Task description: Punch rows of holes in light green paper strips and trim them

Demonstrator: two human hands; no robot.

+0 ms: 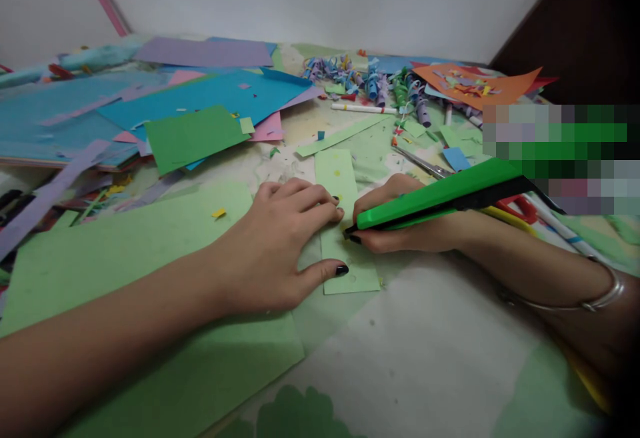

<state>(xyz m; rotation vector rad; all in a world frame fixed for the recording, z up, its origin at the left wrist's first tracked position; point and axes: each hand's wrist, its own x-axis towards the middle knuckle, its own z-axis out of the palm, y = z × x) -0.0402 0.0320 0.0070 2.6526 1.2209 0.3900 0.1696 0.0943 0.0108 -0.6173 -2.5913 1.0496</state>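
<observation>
My left hand lies flat on a narrow light green paper strip, fingers spread and pressing it to the table. My right hand is closed around a green utility knife whose dark tip touches the strip right beside my left fingertips. A silver bangle circles my right wrist. Beneath my left forearm sits a large light green sheet.
Blue, green, purple and pink paper sheets pile up at the left and back. Curled paper bits, an orange sheet, a white marker and scissors lie at the back right. A blurred patch covers the right edge.
</observation>
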